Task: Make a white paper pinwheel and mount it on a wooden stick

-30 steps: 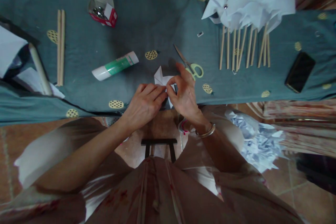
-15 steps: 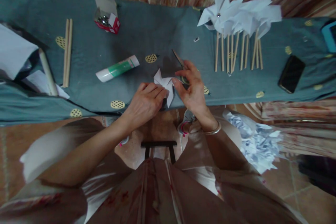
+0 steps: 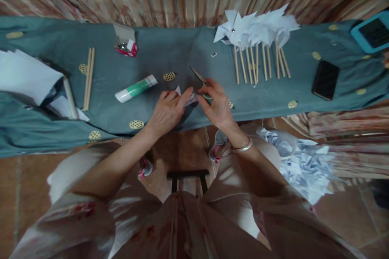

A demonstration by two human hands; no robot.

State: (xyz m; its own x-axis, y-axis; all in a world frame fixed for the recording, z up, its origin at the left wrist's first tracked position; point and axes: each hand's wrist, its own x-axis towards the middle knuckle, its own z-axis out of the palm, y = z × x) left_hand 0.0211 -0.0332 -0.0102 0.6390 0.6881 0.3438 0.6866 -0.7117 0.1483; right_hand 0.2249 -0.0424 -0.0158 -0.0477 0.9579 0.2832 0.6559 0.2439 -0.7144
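Observation:
My left hand and my right hand meet over the front edge of a table covered with a teal cloth. Between their fingertips they pinch a small folded white paper piece, mostly hidden by the fingers. Scissors with pale green handles lie just beyond my right hand, the handles partly covered by it. A green and white glue stick lies to the left of my left hand.
A pile of finished white paper pinwheels on wooden sticks lies at the back right. A black phone, a blue-cased device, a small red box of pins, two loose sticks, white paper and paper scraps are around.
The view has tilted up, showing more of the striped backdrop. Both hands have closed in over the paper piece, which now shows much less than before.

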